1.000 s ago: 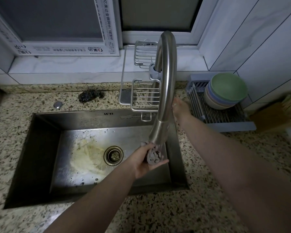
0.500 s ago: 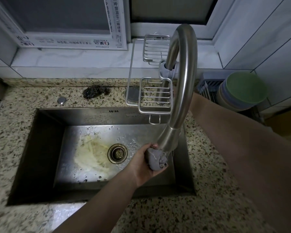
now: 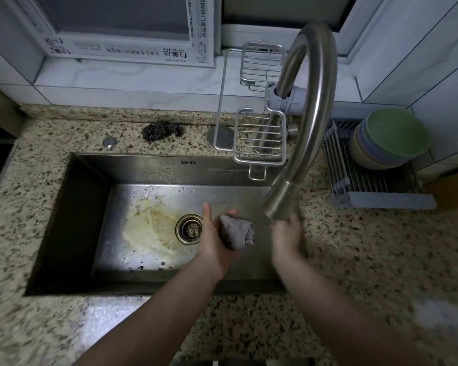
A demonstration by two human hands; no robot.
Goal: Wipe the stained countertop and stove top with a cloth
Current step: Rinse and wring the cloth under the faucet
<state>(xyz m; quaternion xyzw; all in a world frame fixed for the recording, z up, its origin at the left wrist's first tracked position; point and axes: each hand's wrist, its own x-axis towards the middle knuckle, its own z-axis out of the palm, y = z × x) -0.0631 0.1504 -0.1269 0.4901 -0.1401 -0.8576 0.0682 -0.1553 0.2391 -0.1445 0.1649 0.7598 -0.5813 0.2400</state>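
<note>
- Left hand (image 3: 217,241) is gripping a bunched grey cloth (image 3: 237,232) in its palm, and I am seeing it hovering over the sink (image 3: 72,207), just right of the drain (image 3: 190,229).
- Right hand (image 3: 287,237) is hanging just beside the cloth, directly under the faucet (image 3: 312,122) spout; its fingers are blurred, so I cannot tell whether they are curling or lying straight.
- I am seeing a yellowish stain (image 3: 148,228) lying on the sink floor, left of the drain.
- On the speckled tabletop (image 3: 368,260), a dark scouring pad (image 3: 160,130) is sitting along the back edge behind the sink.
- A wire rack (image 3: 259,143) is standing at the sink's back right corner, beside the faucet base.
- Stacked bowls (image 3: 391,140) are resting on a drying rack (image 3: 373,180) near the tabletop's back right corner.
</note>
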